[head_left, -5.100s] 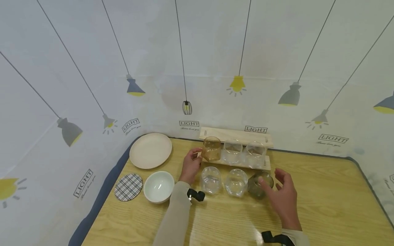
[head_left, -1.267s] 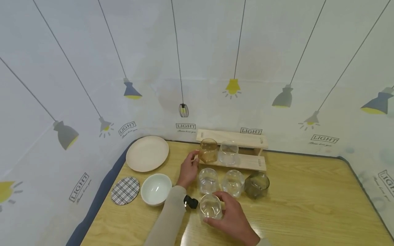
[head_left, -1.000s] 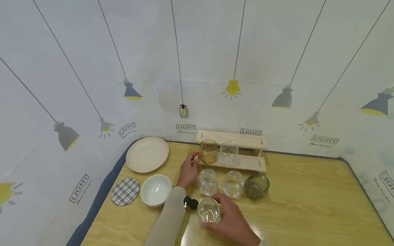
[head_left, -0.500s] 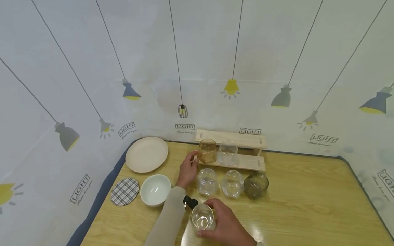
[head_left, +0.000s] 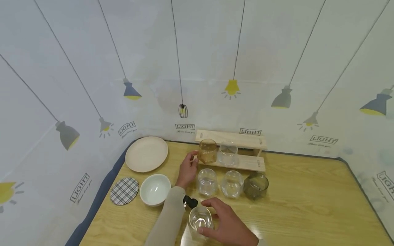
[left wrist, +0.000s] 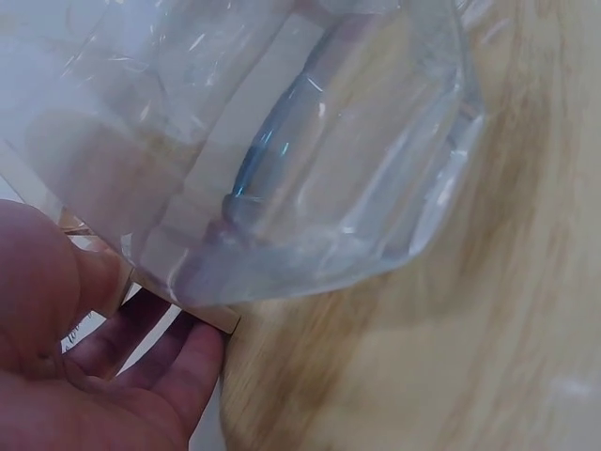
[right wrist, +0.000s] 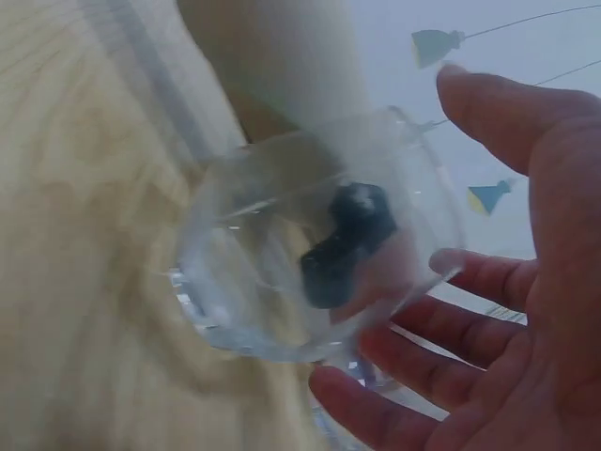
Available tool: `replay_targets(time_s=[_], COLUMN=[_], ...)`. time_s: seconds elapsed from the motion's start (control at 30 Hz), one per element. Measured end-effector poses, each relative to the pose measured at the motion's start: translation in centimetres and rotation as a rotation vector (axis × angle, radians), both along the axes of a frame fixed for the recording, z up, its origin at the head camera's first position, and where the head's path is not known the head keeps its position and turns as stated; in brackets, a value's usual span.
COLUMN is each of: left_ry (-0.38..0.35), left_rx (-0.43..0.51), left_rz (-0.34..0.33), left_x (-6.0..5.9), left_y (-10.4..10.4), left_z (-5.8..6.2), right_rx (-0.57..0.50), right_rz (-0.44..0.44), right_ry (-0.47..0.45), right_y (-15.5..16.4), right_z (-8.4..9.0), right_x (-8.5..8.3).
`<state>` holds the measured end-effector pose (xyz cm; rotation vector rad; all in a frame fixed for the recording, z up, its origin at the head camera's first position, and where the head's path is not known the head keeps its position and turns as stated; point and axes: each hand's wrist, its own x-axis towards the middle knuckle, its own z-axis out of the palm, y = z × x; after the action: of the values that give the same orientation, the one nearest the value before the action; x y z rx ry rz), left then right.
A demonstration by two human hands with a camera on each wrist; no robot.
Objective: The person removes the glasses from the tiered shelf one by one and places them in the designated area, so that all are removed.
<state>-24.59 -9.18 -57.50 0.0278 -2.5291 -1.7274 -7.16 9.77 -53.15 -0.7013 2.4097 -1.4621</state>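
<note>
From my head I see my right hand (head_left: 229, 223) half-spread around the near clear glass (head_left: 200, 216), thumb at its front, forefinger behind; it is upright, on or just above the table (head_left: 307, 198). My left hand (head_left: 187, 172) grips the left end of the wooden rack (head_left: 252, 163), whose lower step bears the amber glass (head_left: 207, 151) and a clear tumbler (head_left: 228, 153). Before it stand two clear glasses (head_left: 207, 182) and the smoky glass (head_left: 256, 185); the white bowl (head_left: 154, 191) shows its bare, glossy inside. At my left wrist, my fingers curl under the rack's edge, close behind a large clear glass wall. At my right wrist, my fingers are loosely spread, thumb apart from the near clear glass, fingertips beside its wall; I cannot tell whether they touch.
</note>
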Motion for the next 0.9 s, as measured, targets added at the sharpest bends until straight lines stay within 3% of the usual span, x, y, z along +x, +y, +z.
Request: replay_targets(time_s=[0.23,0.47,0.73,0.9], left_ry=[-0.022,-0.041,-0.037,-0.045], left_rx=[0.007,-0.008,-0.003,0.017], left_rz=[0.017,0.010,0.028,0.014], left_x=[-0.3,0.0,-0.3,-0.4], left_y=[-0.1,-0.1,-0.3,-0.7], left_z=[-0.1,0.4,0.6,0.3], right_rx=[-0.094,-0.111,-0.146,-0.138], right_rz=[-0.078,-0.193,-0.287,-0.351], right_ry=[0.238,0.283,0.412,0.405], right_y=[0.8,2.4,4.1,5.2], right_z=[2.1,4.0,6.3,6.6], right_x=[-1.9,-4.0,-6.2,-6.8])
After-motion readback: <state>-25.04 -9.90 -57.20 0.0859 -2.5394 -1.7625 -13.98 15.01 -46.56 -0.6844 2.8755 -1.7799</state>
